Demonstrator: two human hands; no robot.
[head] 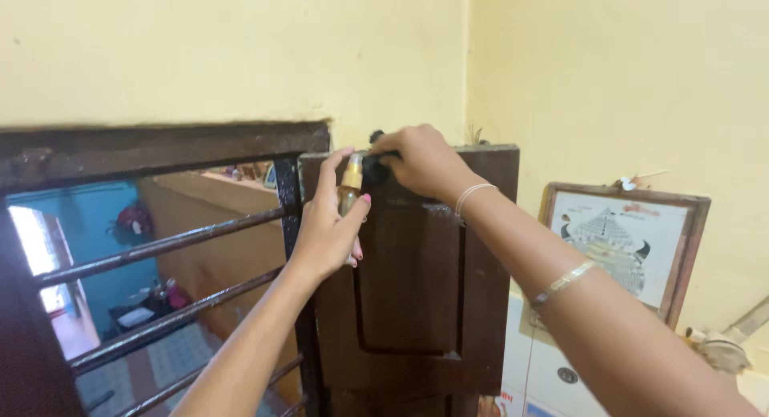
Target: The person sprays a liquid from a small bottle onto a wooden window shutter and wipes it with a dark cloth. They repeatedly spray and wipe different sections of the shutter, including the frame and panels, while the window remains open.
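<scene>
My left hand (pixel 327 225) is raised against the edge of a dark brown wooden window shutter (pixel 416 281) and holds a small slim brass-coloured bottle or tube (pixel 351 181) upright between thumb and fingers. My right hand (pixel 420 159) reaches over the shutter's top corner and grips a small black object (pixel 375 170) right beside the top of the bottle. Bangles circle my right wrist and forearm. What the black object is stays unclear.
A window opening with dark horizontal metal bars (pixel 160 249) fills the left, with a room seen below through it. Yellow walls (pixel 200 48) surround it. A framed picture (pixel 621 241) leans at the right above a white appliance (pixel 553 369).
</scene>
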